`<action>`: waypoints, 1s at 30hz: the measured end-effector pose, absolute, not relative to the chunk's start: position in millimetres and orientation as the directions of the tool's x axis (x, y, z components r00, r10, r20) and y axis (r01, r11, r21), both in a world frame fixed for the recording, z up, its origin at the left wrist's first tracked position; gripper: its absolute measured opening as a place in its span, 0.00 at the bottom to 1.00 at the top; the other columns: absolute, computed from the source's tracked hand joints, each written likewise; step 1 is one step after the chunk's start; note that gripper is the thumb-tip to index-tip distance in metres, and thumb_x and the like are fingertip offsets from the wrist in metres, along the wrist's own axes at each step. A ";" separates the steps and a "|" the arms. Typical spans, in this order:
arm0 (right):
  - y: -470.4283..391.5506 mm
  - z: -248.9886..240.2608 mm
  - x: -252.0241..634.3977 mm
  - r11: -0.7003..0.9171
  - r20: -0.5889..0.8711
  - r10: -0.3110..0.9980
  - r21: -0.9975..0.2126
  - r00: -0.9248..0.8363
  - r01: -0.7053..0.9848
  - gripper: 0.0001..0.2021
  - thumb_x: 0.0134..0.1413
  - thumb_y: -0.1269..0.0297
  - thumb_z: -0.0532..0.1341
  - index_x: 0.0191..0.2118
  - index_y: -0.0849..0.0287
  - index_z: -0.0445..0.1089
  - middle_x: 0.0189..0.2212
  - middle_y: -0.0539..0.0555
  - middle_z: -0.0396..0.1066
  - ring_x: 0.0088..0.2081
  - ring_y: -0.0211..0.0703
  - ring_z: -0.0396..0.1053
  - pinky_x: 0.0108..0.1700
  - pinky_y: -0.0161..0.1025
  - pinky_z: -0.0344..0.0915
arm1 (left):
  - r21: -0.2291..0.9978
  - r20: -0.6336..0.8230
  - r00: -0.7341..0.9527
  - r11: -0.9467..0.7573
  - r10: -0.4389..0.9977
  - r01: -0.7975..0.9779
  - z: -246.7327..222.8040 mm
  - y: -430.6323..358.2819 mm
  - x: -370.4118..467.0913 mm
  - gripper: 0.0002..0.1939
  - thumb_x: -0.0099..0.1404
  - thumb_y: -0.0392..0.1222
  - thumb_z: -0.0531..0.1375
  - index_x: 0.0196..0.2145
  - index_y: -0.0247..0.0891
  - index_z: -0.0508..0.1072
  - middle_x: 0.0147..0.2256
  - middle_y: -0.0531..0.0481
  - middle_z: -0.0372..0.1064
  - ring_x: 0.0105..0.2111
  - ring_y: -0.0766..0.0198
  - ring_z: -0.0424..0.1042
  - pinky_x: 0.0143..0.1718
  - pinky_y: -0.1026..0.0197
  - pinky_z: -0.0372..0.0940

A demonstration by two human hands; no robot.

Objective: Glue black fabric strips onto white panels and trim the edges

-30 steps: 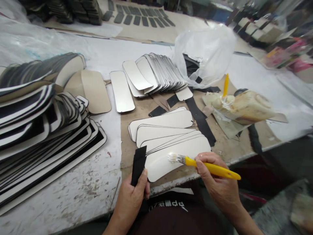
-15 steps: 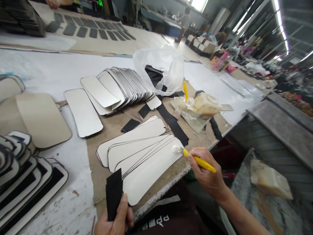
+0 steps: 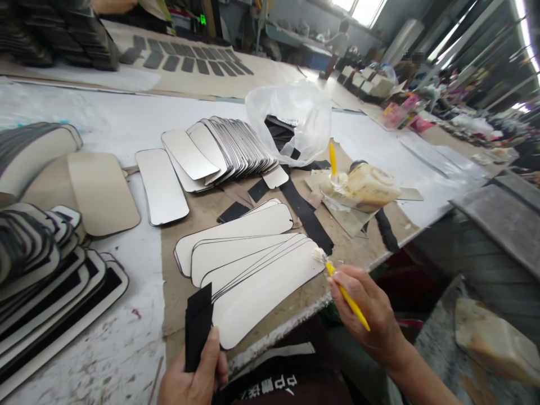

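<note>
My right hand [image 3: 366, 306] is closed around a yellow-handled brush [image 3: 350, 301]. White paste coats its bristles, which meet the far right end of the front white panel [image 3: 265, 292]. This panel is long with rounded corners and dark edges, and several like it lie fanned out behind it. My left hand [image 3: 198, 365] pinches a small stack of black strips [image 3: 198, 323] at the near left end of the panels. Behind them sits a cut-open plastic jug [image 3: 371, 185] with white paste, and a second yellow brush [image 3: 333, 160] stands in it.
A row of stacked white panels [image 3: 236, 146] lies behind, beside a clear plastic bag [image 3: 312, 118] with black pieces. Panels with black strips [image 3: 63, 304] pile up at left. Black strips [image 3: 307, 216] lie on the brown cardboard [image 3: 181, 304]. The table's front edge runs diagonally below my hands.
The brush has moved slightly toward the panel's far right end, and its handle is tilted more steeply. My left hand keeps the black strips. The whole view has shifted a little.
</note>
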State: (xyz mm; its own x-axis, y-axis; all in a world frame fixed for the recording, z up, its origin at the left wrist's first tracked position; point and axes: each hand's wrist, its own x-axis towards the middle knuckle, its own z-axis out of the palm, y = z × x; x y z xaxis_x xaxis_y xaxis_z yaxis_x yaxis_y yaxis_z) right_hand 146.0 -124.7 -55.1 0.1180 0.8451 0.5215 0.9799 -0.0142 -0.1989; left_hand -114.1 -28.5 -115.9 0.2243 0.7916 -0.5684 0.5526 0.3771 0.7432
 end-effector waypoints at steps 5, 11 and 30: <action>-125.1 -55.2 138.0 0.032 0.496 0.863 -0.247 0.098 0.968 0.11 0.53 0.78 0.57 0.42 0.60 0.64 0.34 0.57 0.67 0.37 0.43 0.67 0.40 0.40 0.68 | 0.743 -0.558 0.184 0.389 0.809 0.545 -118.7 -32.6 -113.4 0.29 0.53 0.68 0.52 0.12 0.40 0.64 0.13 0.52 0.59 0.17 0.63 0.61 0.23 0.62 0.58; -113.1 -63.5 95.3 0.185 0.426 0.895 -0.627 0.134 0.757 0.11 0.54 0.78 0.55 0.42 0.59 0.63 0.34 0.55 0.66 0.37 0.41 0.66 0.39 0.38 0.68 | 0.744 -0.561 0.168 0.405 0.811 0.531 -114.5 -33.5 -109.8 0.29 0.54 0.67 0.52 0.13 0.39 0.65 0.13 0.52 0.59 0.17 0.63 0.61 0.23 0.62 0.57; -61.3 -35.9 62.6 -0.073 -0.081 0.997 -0.934 -0.010 0.349 0.11 0.57 0.57 0.56 0.29 0.58 0.63 0.22 0.46 0.59 0.24 0.34 0.58 0.27 0.32 0.57 | 0.877 -0.474 0.304 0.475 0.826 0.077 -64.1 -62.8 -122.2 0.16 0.64 0.52 0.53 0.30 0.36 0.66 0.16 0.56 0.59 0.19 0.69 0.58 0.24 0.66 0.55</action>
State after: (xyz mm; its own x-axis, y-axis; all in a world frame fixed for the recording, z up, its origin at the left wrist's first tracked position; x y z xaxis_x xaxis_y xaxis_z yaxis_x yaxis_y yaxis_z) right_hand 62.6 -61.3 -35.9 -0.0096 0.9967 -0.0812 0.3495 -0.0727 -0.9341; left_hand -122.2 -62.8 -64.1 0.3041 0.8262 -0.4742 0.0766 0.4750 0.8767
